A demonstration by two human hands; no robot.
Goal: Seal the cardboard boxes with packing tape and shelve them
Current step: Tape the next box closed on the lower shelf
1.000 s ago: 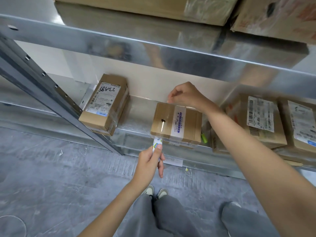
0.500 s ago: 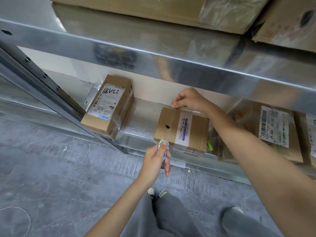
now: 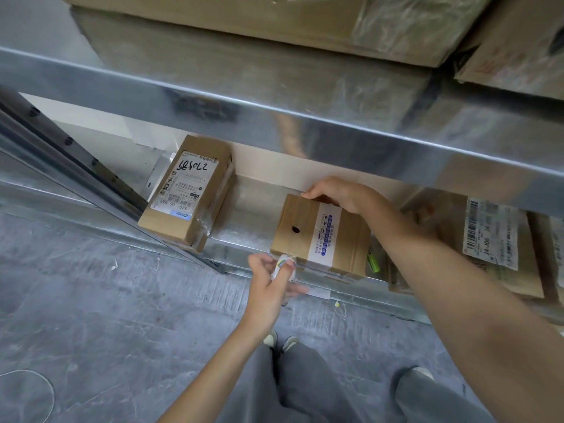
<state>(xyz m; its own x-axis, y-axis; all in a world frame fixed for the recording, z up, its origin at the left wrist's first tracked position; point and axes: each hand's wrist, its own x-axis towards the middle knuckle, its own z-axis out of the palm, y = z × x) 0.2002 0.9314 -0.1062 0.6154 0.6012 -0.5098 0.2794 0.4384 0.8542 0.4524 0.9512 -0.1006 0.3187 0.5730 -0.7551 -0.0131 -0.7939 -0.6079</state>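
Note:
A small cardboard box (image 3: 305, 233) with a white label strip and a dark hole lies on the lower metal shelf (image 3: 244, 221). My right hand (image 3: 338, 195) grips its far top edge, fingers curled over it. My left hand (image 3: 271, 285) holds a small white object with blue and yellow marks (image 3: 282, 267) against the box's near lower corner, thumb pressed on it. What that object is cannot be told for sure.
Another labelled box (image 3: 189, 193) lies to the left on the same shelf, and more labelled boxes (image 3: 488, 239) to the right. A green marker (image 3: 373, 262) lies beside the middle box. Large boxes (image 3: 274, 22) sit on the upper shelf. A slanted metal post (image 3: 76, 172) stands at left.
The view has shifted closer and lower under the upper shelf. My left hand with the small object stays at the box's near corner; my right hand stays on the far edge.

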